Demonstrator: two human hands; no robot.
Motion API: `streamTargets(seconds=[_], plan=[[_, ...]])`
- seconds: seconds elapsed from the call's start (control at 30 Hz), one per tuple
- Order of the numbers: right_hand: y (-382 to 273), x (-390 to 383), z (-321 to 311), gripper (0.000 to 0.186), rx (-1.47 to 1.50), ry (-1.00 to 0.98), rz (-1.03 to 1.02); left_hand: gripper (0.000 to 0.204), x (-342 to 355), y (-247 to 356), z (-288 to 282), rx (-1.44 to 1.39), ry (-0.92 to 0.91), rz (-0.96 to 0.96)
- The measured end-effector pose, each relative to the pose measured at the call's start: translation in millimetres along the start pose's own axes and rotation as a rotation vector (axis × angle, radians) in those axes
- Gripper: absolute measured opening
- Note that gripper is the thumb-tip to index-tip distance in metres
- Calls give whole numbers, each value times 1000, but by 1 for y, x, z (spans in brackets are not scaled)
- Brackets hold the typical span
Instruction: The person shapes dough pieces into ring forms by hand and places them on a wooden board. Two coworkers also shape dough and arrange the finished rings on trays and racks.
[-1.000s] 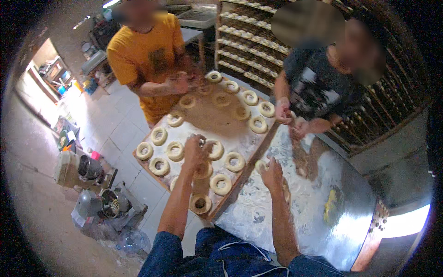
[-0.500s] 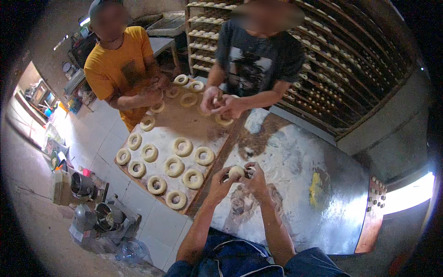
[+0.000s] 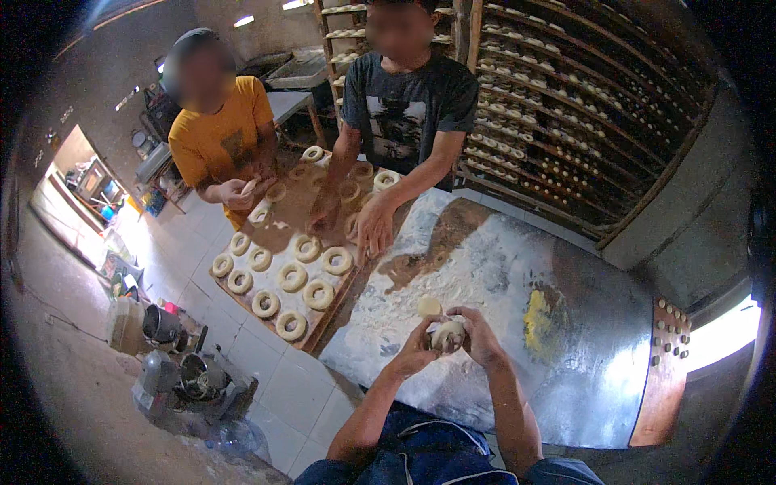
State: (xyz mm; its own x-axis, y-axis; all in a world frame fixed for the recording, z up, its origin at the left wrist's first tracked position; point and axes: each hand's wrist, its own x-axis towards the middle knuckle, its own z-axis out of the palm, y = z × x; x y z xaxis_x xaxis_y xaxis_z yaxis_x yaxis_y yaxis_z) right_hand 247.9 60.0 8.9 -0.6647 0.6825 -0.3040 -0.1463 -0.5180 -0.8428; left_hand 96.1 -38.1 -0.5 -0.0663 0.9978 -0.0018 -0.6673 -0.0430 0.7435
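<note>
My left hand (image 3: pixel 412 352) and my right hand (image 3: pixel 480 335) are closed around a rounded piece of dough (image 3: pixel 447 336), held in front of me above the floured metal table (image 3: pixel 453 279). Part of it lies in shadow, and my fingers cover its edges. Just beyond my fingertips shows a pale, round bit of dough (image 3: pixel 429 306); whether it touches the held piece I cannot tell. To the left, several dough rings (image 3: pixel 293 276) sit on a floured wooden board (image 3: pixel 333 305).
Across the board a person in a dark shirt (image 3: pixel 404 121) reaches both arms over the rings. Beside them a person in orange (image 3: pixel 222 121) holds a small pale piece. Racks of shaped dough (image 3: pixel 550 121) stand behind. Mixers (image 3: pixel 198 376) are at lower left, yellow smears (image 3: pixel 535 322) on the table.
My hands have shifted slightly right and nearer me with the dough. The person in the dark shirt has lowered their hands toward the board. The view has tilted up a little.
</note>
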Motion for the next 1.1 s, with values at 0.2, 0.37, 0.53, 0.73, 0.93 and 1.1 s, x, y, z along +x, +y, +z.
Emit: streamTargets(seconds=[0.2, 0.37, 0.53, 0.73, 0.93, 1.1], plan=[[15, -22, 9, 46, -112, 291, -17, 21, 22, -57, -1, 123, 318, 193], [30, -43, 4, 44, -525, 326, -330, 37, 23, -83, 19, 1104, 406, 444], [11, -62, 6, 55, -228, 248, 32, 36, 3, -97, 7, 113, 434, 20], [67, -63, 3, 41, -717, 458, -407, 31, -8, -87, 3, -442, 310, 61], [84, -42, 15, 50, -769, 461, -404, 32, -7, -45, 3, 744, 244, 317], [47, -41, 62, 42, -552, 457, -181, 39, -2, -26, -20, 754, 211, 514]])
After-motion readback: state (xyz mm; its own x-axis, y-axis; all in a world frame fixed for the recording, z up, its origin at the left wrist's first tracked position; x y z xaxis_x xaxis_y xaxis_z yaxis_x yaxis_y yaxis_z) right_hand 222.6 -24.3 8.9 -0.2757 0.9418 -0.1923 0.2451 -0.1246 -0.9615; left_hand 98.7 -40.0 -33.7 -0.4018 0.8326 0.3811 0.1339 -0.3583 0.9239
